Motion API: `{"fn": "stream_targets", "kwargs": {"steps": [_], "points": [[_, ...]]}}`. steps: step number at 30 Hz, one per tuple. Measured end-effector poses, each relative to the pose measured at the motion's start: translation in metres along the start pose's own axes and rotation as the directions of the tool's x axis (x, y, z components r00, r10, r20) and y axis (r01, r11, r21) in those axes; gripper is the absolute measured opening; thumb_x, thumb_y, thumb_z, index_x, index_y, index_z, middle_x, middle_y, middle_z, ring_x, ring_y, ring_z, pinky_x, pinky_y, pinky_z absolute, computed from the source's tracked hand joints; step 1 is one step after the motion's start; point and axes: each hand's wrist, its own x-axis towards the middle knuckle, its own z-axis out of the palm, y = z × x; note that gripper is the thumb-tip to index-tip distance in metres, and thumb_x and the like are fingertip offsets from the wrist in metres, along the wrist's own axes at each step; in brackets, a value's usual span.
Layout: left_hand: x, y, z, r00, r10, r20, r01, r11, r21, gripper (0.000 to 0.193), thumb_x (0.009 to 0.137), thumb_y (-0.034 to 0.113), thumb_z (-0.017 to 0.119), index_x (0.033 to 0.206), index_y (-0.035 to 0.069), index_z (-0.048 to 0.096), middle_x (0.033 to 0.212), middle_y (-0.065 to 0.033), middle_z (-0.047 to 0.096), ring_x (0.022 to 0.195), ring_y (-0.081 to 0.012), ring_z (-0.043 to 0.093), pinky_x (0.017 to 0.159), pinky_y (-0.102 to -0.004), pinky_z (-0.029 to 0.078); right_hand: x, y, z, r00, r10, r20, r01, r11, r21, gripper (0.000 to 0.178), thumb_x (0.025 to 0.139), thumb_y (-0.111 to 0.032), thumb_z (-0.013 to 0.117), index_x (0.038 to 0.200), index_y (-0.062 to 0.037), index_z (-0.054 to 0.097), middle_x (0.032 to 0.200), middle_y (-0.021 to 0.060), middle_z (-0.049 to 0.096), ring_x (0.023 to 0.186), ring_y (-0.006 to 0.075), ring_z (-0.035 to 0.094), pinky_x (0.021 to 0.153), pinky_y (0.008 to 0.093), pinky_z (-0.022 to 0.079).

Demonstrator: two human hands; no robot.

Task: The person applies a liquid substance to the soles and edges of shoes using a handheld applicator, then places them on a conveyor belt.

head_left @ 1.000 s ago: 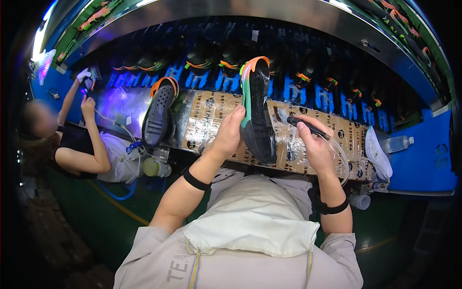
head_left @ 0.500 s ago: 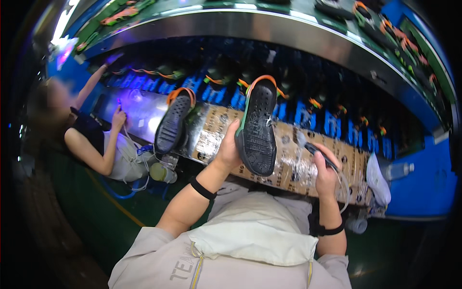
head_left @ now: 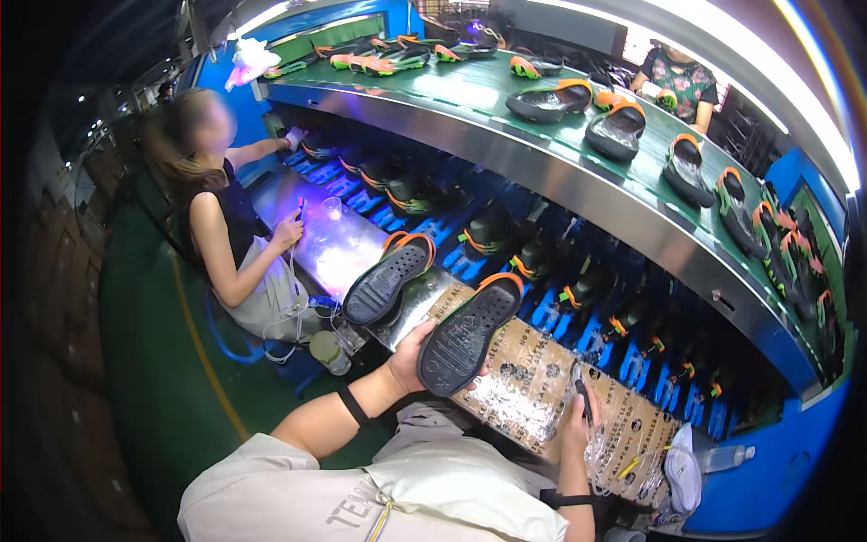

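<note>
My left hand [head_left: 412, 358] grips a black shoe sole [head_left: 468, 336] along its side, its perforated, wet-looking face turned up and an orange rim at its far end. A similar black shoe sole [head_left: 386, 284] lies to the left on the metal part of the bench, apart from my hand. In my right hand [head_left: 574, 428] is a slim black-handled brush [head_left: 582, 392], held upright over the taped cardboard [head_left: 515, 388], a little away from the held sole. A thin tube by the hand is partly hidden.
Blue racks [head_left: 549, 313] holding dark shoes line the bench's back. Above, a green conveyor [head_left: 452, 88] behind a metal edge [head_left: 578, 158] carries several soles. A co-worker [head_left: 226, 217] sits at left with a lit tool. A clear bottle [head_left: 728, 457] and white cap [head_left: 683, 470] sit at right.
The view has swung up and tilted, bringing more of the conveyor and co-worker into sight. The held sole is tilted to the right now. Both hands keep their hold.
</note>
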Motion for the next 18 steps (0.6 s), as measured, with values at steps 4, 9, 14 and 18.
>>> {"fn": "stream_targets", "kwargs": {"steps": [4, 9, 14, 18], "points": [[0.018, 0.065, 0.071, 0.978, -0.029, 0.208, 0.001, 0.991, 0.132, 0.094, 0.103, 0.068, 0.051, 0.166, -0.001, 0.036, 0.145, -0.0406, 0.056, 0.117, -0.0549, 0.068, 0.089, -0.0596, 0.064, 0.0, -0.003, 0.001, 1.0, 0.004, 0.021, -0.004, 1.0, 0.011, 0.031, 0.103, -0.012, 0.065, 0.128, 0.0049, 0.073, 0.119, 0.0196, 0.075, 0.112, 0.0329, 0.07, 0.103, 0.0426, 0.052], [0.085, 0.175, 0.16, 0.845, 0.221, 0.487, -0.438, 0.808, 0.394, 0.094, 0.107, 0.076, 0.028, 0.157, -0.002, 0.047, 0.132, -0.0299, 0.067, 0.111, -0.0433, 0.074, 0.08, -0.049, 0.065, 0.001, -0.008, 0.003, 0.998, 0.039, 0.056, -0.042, 0.998, 0.052, 0.031, 0.104, -0.014, 0.065, 0.128, 0.0045, 0.073, 0.121, 0.0188, 0.075, 0.113, 0.0304, 0.071, 0.104, 0.0402, 0.052], [0.144, 0.238, 0.159, 0.76, 0.65, -0.017, -0.649, 0.758, -0.059, 0.094, 0.112, 0.067, 0.037, 0.16, -0.014, 0.034, 0.156, -0.0413, 0.046, 0.139, -0.0532, 0.054, 0.119, -0.0545, 0.048, -0.002, -0.003, 0.007, 1.0, 0.006, 0.0, -0.006, 0.999, 0.048, 0.03, 0.102, -0.013, 0.068, 0.126, 0.0041, 0.074, 0.116, 0.0196, 0.075, 0.106, 0.0324, 0.071, 0.099, 0.0419, 0.054], [0.145, 0.242, 0.105, 0.493, 0.857, -0.149, -0.711, 0.496, 0.498, 0.079, 0.114, 0.054, 0.046, 0.156, -0.012, 0.036, 0.143, -0.0329, 0.06, 0.123, -0.0426, 0.067, 0.103, -0.0497, 0.059, -0.002, 0.002, 0.009, 0.999, 0.031, -0.02, -0.029, 0.998, 0.06, 0.03, 0.101, -0.013, 0.069, 0.124, 0.0042, 0.075, 0.114, 0.0204, 0.076, 0.104, 0.0336, 0.072, 0.097, 0.0423, 0.054]]}}
